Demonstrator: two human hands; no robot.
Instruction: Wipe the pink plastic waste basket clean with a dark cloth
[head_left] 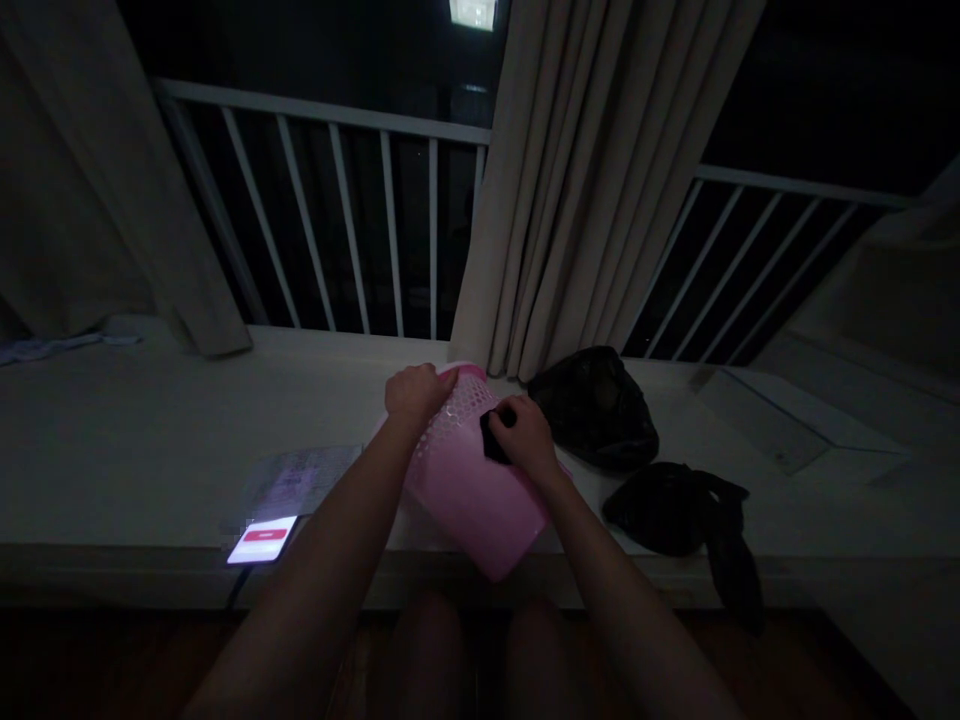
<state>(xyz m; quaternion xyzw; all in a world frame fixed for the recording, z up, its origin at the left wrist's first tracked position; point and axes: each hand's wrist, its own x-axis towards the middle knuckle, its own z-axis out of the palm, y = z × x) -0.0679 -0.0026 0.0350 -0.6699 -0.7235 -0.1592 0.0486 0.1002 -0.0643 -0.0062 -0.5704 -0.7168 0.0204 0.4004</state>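
Pink basket [472, 510] tilted above the front edge of a ledge [150, 440]

In the head view, the only one, the room is dim, yet the basket's pink stands out well. Its rim is the brightest part, a stronger pink; below that runs a band pierced with many small holes, pale light showing through some of them. The rest of the wall is smooth, solid and softly shiny. It sits between the person's forearms, tipped over, rim away from the body, one lower corner pointing down past the ledge's front edge. I can't tell whether the ledge bears its weight.

The left hand [416, 390] has its fingers clasped over the rim. The right hand [529, 435] has its fingers curled on a small black cloth [495, 442], which shows dark against the smooth pink wall.

To the right lie a big black bag [596, 410], close to the foot of a curtain [592, 180], and a smaller black bag [660, 510], one end of it trailing over the ledge. To the left, a lit phone [262, 540] lies beside a dull, shiny packet [307, 480]. A white railing [330, 117] crosses the dark glass behind.
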